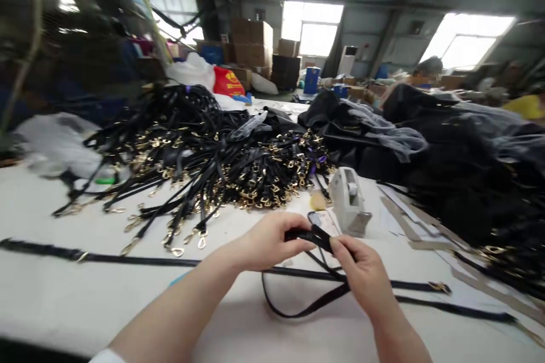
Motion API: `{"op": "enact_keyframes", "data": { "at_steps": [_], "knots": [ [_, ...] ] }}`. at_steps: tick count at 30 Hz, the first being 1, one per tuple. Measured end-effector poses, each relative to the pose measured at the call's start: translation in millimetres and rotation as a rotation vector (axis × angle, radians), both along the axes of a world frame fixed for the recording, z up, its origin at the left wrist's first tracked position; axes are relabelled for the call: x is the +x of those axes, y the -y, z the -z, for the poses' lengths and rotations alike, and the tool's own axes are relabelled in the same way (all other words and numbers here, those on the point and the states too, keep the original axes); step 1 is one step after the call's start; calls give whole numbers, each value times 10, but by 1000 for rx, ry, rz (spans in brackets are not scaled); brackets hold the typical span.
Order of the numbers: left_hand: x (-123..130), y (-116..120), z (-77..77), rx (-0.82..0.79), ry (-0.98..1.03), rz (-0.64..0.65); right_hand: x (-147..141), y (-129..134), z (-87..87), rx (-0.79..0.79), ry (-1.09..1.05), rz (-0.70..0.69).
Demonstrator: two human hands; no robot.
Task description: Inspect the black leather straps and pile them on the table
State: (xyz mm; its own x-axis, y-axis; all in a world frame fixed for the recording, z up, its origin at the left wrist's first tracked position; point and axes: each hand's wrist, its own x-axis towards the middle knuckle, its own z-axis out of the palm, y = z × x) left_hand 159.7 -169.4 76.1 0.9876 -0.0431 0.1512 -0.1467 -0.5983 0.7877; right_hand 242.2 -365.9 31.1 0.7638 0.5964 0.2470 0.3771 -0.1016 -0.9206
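Both hands grip one narrow black strap (pixel 304 312) above the white table. My left hand (pixel 272 238) is closed around a folded part of it, thumb and fingers pinching from the left. Close by on the right, my right hand (pixel 361 266) pinches the same strap between thumb and fingers. A loop of the strap hangs below the hands, and one length trails right to a gold-coloured clasp. Behind and under the hands, a second black strap (pixel 140 261) lies straight across the table, with a gold-coloured ring near its left end and metal hardware at its right.
A big pile of black straps with gold-coloured clasps (pixel 264 176) covers the table's back left. A white tape dispenser (pixel 349 201) stands just beyond my right hand. Black bags or fabric (pixel 447 164) heap up at right, and clear plastic (pixel 59 139) lies far left.
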Motion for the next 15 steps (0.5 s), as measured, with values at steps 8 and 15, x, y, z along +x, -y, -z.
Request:
{"op": "enact_keyframes", "data": {
  "at_steps": [8, 15],
  "knots": [
    [-10, -100, 5, -81, 40, 14, -1, 65, 55, -179, -141, -90],
    [-7, -206, 8, -62, 75, 38, 34, 54, 117, -174, -329, -274]
  ]
}}
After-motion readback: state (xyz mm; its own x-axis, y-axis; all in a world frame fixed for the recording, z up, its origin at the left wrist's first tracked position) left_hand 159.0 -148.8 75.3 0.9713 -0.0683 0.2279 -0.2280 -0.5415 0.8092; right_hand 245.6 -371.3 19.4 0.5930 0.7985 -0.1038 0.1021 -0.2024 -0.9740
